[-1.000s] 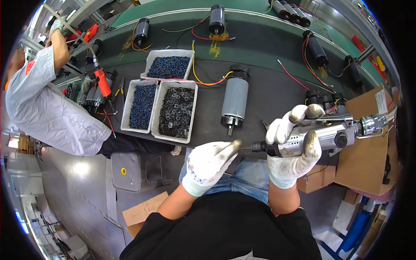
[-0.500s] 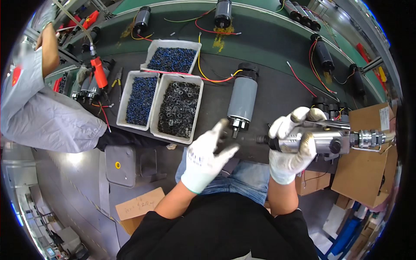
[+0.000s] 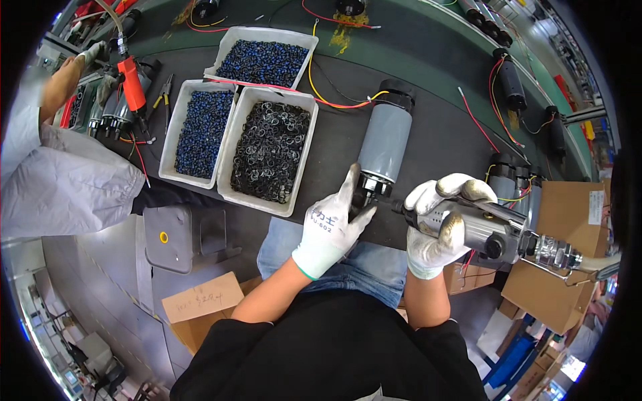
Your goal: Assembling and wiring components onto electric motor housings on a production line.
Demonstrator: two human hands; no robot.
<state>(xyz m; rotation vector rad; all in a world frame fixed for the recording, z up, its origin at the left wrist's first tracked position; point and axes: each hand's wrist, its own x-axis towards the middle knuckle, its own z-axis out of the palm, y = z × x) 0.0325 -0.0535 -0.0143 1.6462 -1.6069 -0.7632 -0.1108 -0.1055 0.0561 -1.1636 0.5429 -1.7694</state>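
A grey cylindrical motor (image 3: 386, 142) with black end caps lies on the dark bench, its shaft end pointing at me. My left hand (image 3: 332, 220), in a white coated glove, has index finger and thumb closed around the black shaft end; the other fingertips are partly hidden. In a matching glove, my right hand (image 3: 445, 227) wraps round a silver air-powered driver (image 3: 468, 230). The tool's dark tip points left at the motor's shaft, very near it; whether they touch I cannot tell. Yellow, red and black leads run from the motor's far end.
Left of the motor stand white bins: blue-black small parts in the far bin (image 3: 264, 60) and left bin (image 3: 198, 137), black rings in the near bin (image 3: 271, 157). Pliers (image 3: 164, 97), a red driver (image 3: 132, 83), a co-worker's sleeve (image 3: 73, 180) lie left; motors and a cardboard box (image 3: 562, 227) right.
My left hand has moved up to the motor's shaft end and closed on it. The driver's tip has come nearer the shaft, its hose end tilting lower. The whole view has shifted slightly.
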